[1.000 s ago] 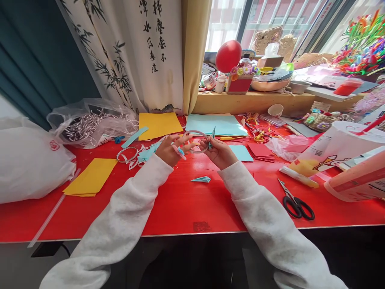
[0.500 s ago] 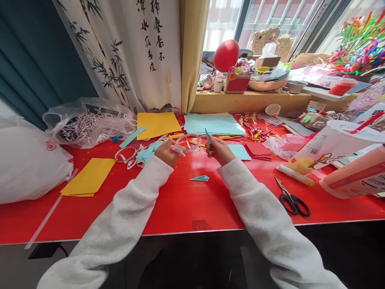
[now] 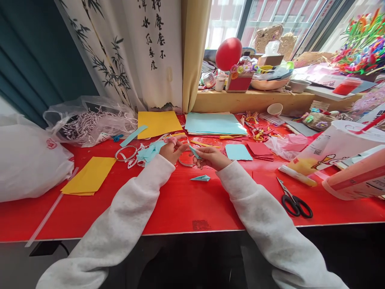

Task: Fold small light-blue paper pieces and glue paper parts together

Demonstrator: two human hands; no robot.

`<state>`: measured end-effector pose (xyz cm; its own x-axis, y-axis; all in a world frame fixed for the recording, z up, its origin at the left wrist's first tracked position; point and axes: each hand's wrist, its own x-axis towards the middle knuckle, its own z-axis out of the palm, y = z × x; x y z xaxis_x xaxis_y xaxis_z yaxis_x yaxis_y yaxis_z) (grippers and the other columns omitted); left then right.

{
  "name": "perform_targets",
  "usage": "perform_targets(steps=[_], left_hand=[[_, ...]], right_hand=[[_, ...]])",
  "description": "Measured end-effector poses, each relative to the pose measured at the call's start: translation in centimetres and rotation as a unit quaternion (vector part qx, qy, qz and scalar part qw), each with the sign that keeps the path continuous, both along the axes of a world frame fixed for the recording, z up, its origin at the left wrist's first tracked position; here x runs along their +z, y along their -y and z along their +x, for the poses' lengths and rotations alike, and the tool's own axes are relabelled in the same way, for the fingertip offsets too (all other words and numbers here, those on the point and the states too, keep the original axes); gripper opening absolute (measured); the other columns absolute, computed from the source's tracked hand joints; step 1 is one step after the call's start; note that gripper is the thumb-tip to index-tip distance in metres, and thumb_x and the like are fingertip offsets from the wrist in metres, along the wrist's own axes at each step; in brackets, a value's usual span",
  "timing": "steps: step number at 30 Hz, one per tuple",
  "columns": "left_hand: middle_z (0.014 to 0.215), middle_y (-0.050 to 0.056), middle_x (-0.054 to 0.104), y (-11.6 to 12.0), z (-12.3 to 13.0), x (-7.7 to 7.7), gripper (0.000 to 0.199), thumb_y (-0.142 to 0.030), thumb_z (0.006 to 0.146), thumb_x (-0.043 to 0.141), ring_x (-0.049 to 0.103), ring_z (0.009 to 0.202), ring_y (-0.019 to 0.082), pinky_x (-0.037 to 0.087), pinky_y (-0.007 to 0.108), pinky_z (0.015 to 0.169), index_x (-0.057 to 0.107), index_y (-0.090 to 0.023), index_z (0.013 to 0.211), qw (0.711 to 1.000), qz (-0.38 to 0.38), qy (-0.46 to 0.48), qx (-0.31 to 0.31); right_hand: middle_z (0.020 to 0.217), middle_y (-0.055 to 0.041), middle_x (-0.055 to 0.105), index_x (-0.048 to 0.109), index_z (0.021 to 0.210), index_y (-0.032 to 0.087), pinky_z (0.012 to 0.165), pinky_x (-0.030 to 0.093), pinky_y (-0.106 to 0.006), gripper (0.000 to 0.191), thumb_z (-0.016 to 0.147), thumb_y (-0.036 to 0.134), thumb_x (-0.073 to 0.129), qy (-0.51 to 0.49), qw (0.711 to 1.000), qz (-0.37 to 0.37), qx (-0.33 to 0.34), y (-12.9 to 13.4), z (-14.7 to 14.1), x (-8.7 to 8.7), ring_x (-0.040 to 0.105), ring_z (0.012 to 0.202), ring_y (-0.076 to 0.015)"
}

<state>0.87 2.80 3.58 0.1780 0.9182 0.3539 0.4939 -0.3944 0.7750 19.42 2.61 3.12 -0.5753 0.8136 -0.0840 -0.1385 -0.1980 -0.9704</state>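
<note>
My right hand (image 3: 212, 157) pinches a small folded piece of light blue paper (image 3: 195, 152), its narrow tip pointing up and left. Closed fingers of my left hand (image 3: 171, 151) meet the tip of that paper. A thin clear ring like a tape roll (image 3: 185, 164) shows below my left fingers, partly hidden; something pink and white (image 3: 172, 139) is at the knuckles. Whether the left fingertips grip the blue paper or only touch it, I cannot tell. Just below my hands, a second folded blue paper (image 3: 201, 178) lies on the red table (image 3: 180, 208).
Black-handled scissors (image 3: 296, 204) and a glue stick (image 3: 297, 176) lie at right, beside two large drink cups (image 3: 338, 140). Yellow sheets (image 3: 90, 176) are at left. Blue squares (image 3: 239, 152) and red squares (image 3: 260, 150) sit beyond my right hand. Another clear ring (image 3: 125, 154) lies among paper strips.
My hands have come together. The blue paper in my right hand moved left and tilted over toward my left fingers. The clear ring dropped lower beneath my left hand.
</note>
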Motion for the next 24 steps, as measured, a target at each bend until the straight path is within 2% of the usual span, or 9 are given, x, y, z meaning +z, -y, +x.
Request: perform_targets(steps=[2, 5, 8, 11, 15, 20, 24], left_hand=[[0.068, 0.000, 0.058, 0.1, -0.1, 0.0, 0.034, -0.045, 0.079, 0.054, 0.052, 0.058, 0.010, 0.041, 0.022, 0.059, 0.062, -0.017, 0.096, 1.000, -0.019, 0.014, -0.012], [0.059, -0.001, 0.056, -0.1, -0.2, -0.5, 0.023, -0.039, 0.076, 0.058, 0.052, 0.058, 0.011, 0.041, 0.022, 0.058, 0.064, -0.017, 0.077, 0.999, -0.026, 0.021, -0.013], [0.062, 0.000, 0.058, -0.2, -0.2, -0.6, 0.018, -0.034, 0.076, 0.058, 0.054, 0.065, 0.012, 0.042, 0.022, 0.063, 0.065, -0.017, 0.076, 1.000, -0.014, 0.024, 0.004], [0.071, 0.001, 0.062, 0.0, -0.1, -0.3, 0.016, -0.031, 0.074, 0.060, 0.055, 0.070, 0.013, 0.043, 0.022, 0.067, 0.067, -0.018, 0.079, 1.000, -0.016, 0.015, -0.022], [0.065, 0.000, 0.062, 0.0, 0.0, 0.0, 0.013, -0.030, 0.069, 0.064, 0.053, 0.062, 0.012, 0.043, 0.022, 0.063, 0.067, -0.018, 0.073, 0.996, -0.043, 0.000, -0.072], [0.062, -0.001, 0.061, 0.0, 0.1, -0.4, 0.007, -0.023, 0.067, 0.065, 0.052, 0.060, 0.011, 0.042, 0.022, 0.063, 0.064, -0.018, 0.063, 0.998, -0.033, 0.002, -0.050], [0.062, 0.000, 0.062, -0.3, -0.2, -0.6, 0.012, -0.030, 0.068, 0.065, 0.054, 0.059, 0.011, 0.043, 0.022, 0.060, 0.064, -0.018, 0.068, 0.997, -0.051, 0.014, -0.063]], right_hand=[[0.067, -0.0051, 0.064, 0.061, 0.082, 0.010, 0.047, 0.051, -0.022, 0.037, 0.066, 0.042, 0.071, 0.008, 1.000, -0.012, 0.027, 0.7, -0.6, 0.1, 0.060, 0.052, -0.0117], [0.075, -0.0078, 0.066, 0.062, 0.084, 0.010, 0.054, 0.056, -0.026, 0.037, 0.065, 0.040, 0.072, 0.009, 0.999, -0.025, 0.039, 1.4, -1.2, 0.2, 0.065, 0.063, -0.0161], [0.081, -0.0096, 0.067, 0.062, 0.087, 0.010, 0.064, 0.058, -0.031, 0.032, 0.068, 0.035, 0.071, 0.009, 0.999, -0.031, 0.042, 1.6, -1.3, 0.2, 0.067, 0.072, -0.0180], [0.079, -0.0087, 0.068, 0.062, 0.087, 0.010, 0.068, 0.058, -0.030, 0.030, 0.069, 0.033, 0.070, 0.009, 0.999, -0.023, 0.028, 1.3, -1.3, 0.0, 0.067, 0.070, -0.0163], [0.077, -0.0086, 0.068, 0.062, 0.084, 0.011, 0.068, 0.058, -0.031, 0.031, 0.069, 0.036, 0.070, 0.023, 0.999, -0.010, 0.025, 1.0, -1.3, -0.5, 0.068, 0.069, -0.0168], [0.077, -0.0095, 0.069, 0.061, 0.083, 0.013, 0.063, 0.058, -0.033, 0.032, 0.073, 0.043, 0.064, 0.077, 0.996, 0.015, 0.041, 1.2, -1.5, -0.5, 0.068, 0.071, -0.0195], [0.075, -0.0097, 0.068, 0.058, 0.082, 0.012, 0.063, 0.058, -0.032, 0.032, 0.078, 0.044, 0.057, 0.144, 0.986, 0.072, 0.033, 1.8, -2.5, 0.1, 0.068, 0.068, -0.0180]])
